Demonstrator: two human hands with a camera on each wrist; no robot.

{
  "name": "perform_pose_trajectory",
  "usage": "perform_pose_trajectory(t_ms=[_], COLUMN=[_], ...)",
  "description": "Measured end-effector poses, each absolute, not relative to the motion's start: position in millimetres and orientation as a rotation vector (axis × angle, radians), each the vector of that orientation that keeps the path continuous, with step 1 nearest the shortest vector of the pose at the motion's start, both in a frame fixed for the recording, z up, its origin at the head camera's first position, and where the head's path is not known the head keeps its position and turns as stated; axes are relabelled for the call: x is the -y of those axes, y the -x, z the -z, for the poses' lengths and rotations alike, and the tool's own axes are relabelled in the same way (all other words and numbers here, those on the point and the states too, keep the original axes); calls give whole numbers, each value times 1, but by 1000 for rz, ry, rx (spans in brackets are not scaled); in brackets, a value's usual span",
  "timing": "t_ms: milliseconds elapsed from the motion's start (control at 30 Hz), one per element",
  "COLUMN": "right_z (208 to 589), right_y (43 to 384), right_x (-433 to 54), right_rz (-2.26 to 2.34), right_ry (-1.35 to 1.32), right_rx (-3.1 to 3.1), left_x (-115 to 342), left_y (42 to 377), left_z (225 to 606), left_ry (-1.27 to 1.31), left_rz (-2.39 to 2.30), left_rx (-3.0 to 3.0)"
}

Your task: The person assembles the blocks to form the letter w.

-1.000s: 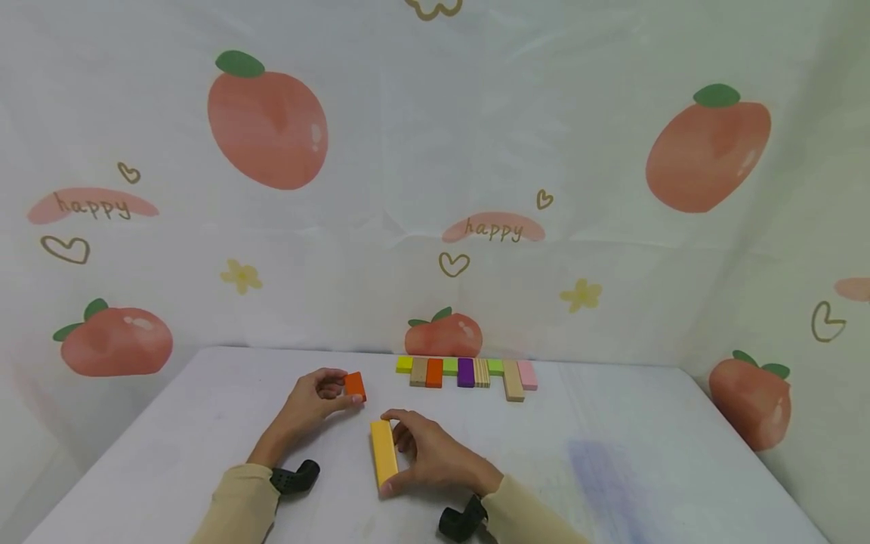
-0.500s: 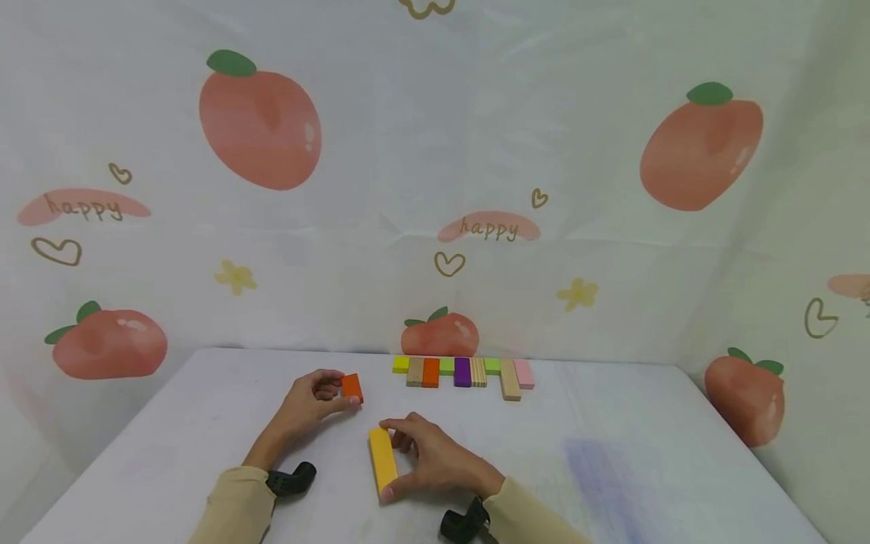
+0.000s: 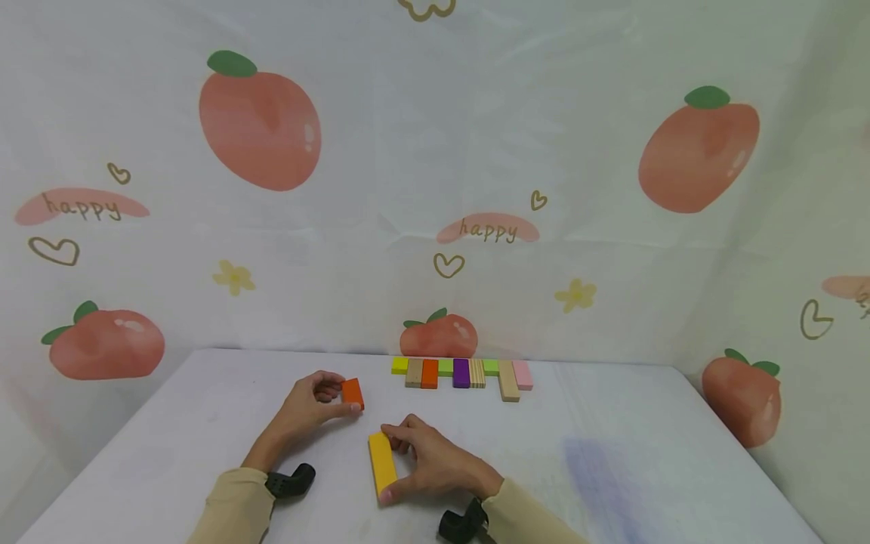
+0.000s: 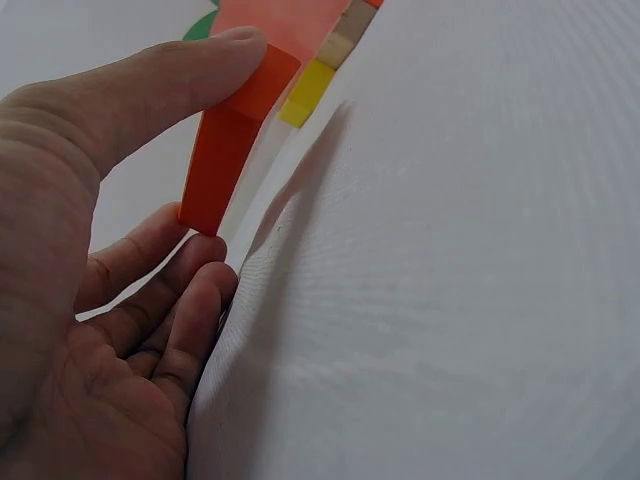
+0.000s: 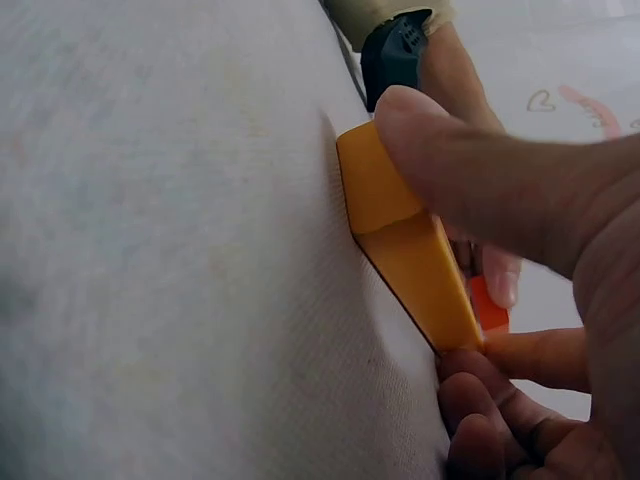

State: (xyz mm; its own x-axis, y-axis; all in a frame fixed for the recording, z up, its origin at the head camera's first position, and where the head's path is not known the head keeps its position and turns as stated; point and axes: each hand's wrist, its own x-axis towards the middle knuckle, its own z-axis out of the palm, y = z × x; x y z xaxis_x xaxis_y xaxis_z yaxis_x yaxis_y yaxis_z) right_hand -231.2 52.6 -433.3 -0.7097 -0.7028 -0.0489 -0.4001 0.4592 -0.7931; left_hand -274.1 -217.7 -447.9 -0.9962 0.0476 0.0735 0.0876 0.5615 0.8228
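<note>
An orange block (image 3: 352, 394) is pinched between the thumb and fingers of my left hand (image 3: 310, 404). The left wrist view has this orange block (image 4: 222, 150) held by its two ends, thumb on the near one. Closer to me, my right hand (image 3: 435, 459) grips a long yellow block (image 3: 383, 466) endwise, thumb at the near end and fingertips at the far end. In the right wrist view the yellow block (image 5: 415, 265) lies against the white cloth. The two held blocks are apart, the orange one farther back and to the left.
At the back of the white table (image 3: 612, 408) is a row of blocks side by side: yellow, plain wood, orange, green, a purple block (image 3: 461, 373), striped and pink among them. A printed curtain (image 3: 381, 189) rises behind the table. Each wrist wears a black device (image 3: 292, 481).
Both hands have come slightly toward me with their blocks still in their grip. The view has shifted a little, and the row at the back is unchanged.
</note>
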Motion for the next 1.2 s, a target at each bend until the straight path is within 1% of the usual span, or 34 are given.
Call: perform_pose_trajectory(t_ms=[167, 467, 767, 1200], right_z=[433, 443, 442, 441], right_y=[232, 234, 232, 232], right_x=[-53, -55, -54, -55], right_rz=[1124, 1254, 1262, 1248], right_ry=[918, 904, 889, 888], right_rx=[-2346, -2344, -2351, -2351], left_x=[219, 218, 217, 196], left_y=[274, 272, 271, 268], left_z=[449, 446, 444, 445], left_ry=[141, 194, 245, 276], left_rz=[1439, 1436, 1431, 1383], left_rx=[2739, 2758, 2775, 2845])
